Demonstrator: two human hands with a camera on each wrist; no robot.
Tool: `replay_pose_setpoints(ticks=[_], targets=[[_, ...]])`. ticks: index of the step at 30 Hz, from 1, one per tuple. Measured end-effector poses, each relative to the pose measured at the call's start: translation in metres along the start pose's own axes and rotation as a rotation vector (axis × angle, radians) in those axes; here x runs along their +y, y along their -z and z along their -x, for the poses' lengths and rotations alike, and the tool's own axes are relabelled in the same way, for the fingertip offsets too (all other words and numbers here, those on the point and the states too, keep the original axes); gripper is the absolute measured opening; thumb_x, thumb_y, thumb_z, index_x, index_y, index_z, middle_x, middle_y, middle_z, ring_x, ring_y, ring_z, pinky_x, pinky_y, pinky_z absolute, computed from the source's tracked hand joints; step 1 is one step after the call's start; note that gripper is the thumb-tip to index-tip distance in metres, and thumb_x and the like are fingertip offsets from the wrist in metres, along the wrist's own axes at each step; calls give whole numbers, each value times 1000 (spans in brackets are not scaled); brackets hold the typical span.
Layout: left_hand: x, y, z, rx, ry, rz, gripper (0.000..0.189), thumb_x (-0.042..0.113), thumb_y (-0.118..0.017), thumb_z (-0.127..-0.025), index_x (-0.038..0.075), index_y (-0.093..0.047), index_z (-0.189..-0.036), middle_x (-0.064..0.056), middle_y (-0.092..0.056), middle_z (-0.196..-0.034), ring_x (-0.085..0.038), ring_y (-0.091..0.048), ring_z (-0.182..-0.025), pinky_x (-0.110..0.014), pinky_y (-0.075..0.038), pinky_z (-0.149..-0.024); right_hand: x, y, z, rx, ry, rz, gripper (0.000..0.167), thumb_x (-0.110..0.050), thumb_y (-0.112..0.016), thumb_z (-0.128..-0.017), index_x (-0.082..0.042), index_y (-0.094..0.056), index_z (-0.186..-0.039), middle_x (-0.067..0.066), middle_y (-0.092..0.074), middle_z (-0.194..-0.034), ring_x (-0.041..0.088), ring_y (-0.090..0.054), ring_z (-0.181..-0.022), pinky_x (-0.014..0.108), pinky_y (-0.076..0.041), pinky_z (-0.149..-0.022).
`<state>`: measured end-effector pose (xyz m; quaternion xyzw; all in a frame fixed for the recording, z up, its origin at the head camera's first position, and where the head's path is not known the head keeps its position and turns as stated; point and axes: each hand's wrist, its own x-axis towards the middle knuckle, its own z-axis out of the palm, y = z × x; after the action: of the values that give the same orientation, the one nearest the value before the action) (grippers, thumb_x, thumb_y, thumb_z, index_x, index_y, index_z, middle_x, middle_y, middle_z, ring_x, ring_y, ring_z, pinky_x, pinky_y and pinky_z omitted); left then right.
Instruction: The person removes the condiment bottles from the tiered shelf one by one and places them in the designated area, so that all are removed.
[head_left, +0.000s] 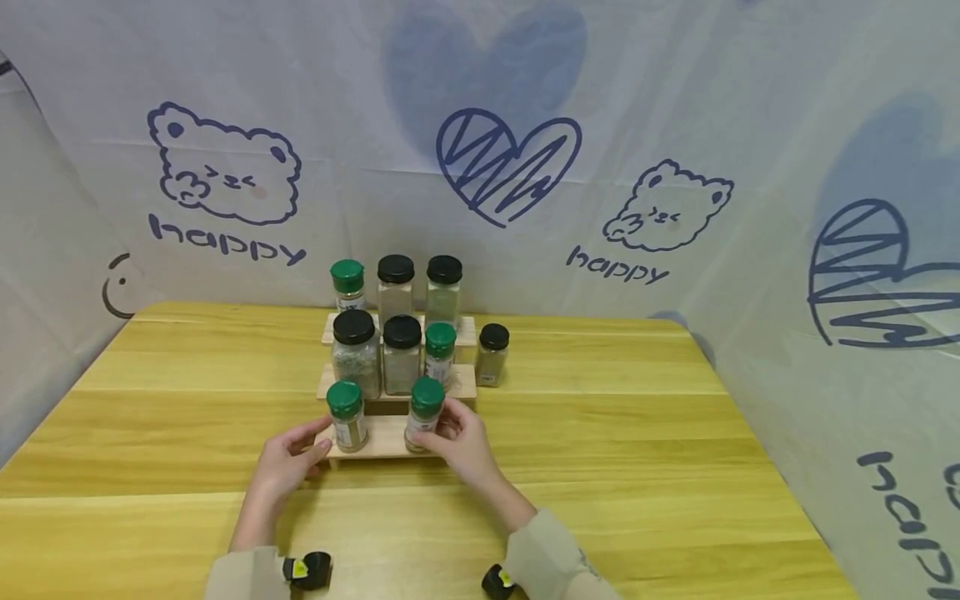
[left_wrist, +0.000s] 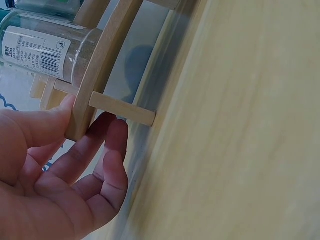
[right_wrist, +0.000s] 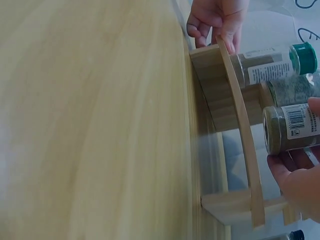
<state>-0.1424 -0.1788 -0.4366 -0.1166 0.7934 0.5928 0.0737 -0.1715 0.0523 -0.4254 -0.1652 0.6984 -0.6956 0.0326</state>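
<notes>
A three-step wooden rack [head_left: 386, 440] holds spice jars on each level. My left hand [head_left: 283, 462] grips the left end of its lowest step, thumb on the board and fingers beneath, as the left wrist view shows. Between the thumb and fingers of my right hand [head_left: 471, 443] is a green-capped spice jar [head_left: 427, 400] at the right part of that step. Its base stands slightly apart from the board [right_wrist: 243, 130] in the right wrist view. Another green-capped jar [head_left: 347, 417] stands on the same step near my left hand.
On the middle step are two black-capped jars, one large [head_left: 356, 354], and a green-capped jar [head_left: 439, 354]. The top step bears a green-capped jar [head_left: 348, 283] and two black-capped ones. A small black-capped jar [head_left: 492, 354] stands on the table [head_left: 622, 450], right of the rack.
</notes>
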Motion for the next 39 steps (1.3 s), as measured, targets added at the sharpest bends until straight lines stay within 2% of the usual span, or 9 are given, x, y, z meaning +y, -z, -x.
replay_pose_setpoints(ticks=[10, 26, 33, 36, 39], targets=[[0, 0, 0, 5, -6, 8, 43, 12, -51, -92, -2, -42, -131, -26, -36, -133, -28, -48, -104, -28, -48, -70, -3, 14, 4, 21, -24, -9, 38, 5, -65, -77, 8, -52, -113, 18, -56, -107, 24, -55, -97, 28, -46, -82], [-2, 0, -1, 7, -9, 10, 43, 12, -51, -92, -1, -42, -131, -25, -37, -133, -27, -49, -103, -28, -47, -70, -7, 44, 7, 69, 29, 45, 38, 10, -67, -72, 11, -54, -108, 20, -57, -105, 25, -54, -96, 32, -45, -85], [-2, 1, 0, -1, 7, 17, 43, 14, -52, -92, 0, -42, -132, -25, -37, -133, -28, -48, -105, -29, -47, -71, -4, 60, 3, 95, 52, 69, 36, 11, -66, -72, 11, -54, -106, 19, -58, -102, 16, -55, -90, 31, -46, -82], [-2, 1, 0, -3, 10, 19, 44, 14, -52, -92, 0, -42, -132, -25, -36, -133, -28, -47, -105, -29, -47, -70, -3, 67, 1, 115, 64, 84, 35, 12, -66, -72, 12, -55, -105, 20, -59, -101, 19, -56, -90, 32, -47, -80], [-1, 1, 0, -1, 7, 20, 44, 14, -52, -91, 0, -42, -131, -25, -37, -132, -27, -48, -102, -28, -47, -70, 0, 75, -1, 137, 48, 106, 34, 8, -68, -72, 7, -57, -105, 17, -61, -100, 20, -57, -89, 30, -48, -79]])
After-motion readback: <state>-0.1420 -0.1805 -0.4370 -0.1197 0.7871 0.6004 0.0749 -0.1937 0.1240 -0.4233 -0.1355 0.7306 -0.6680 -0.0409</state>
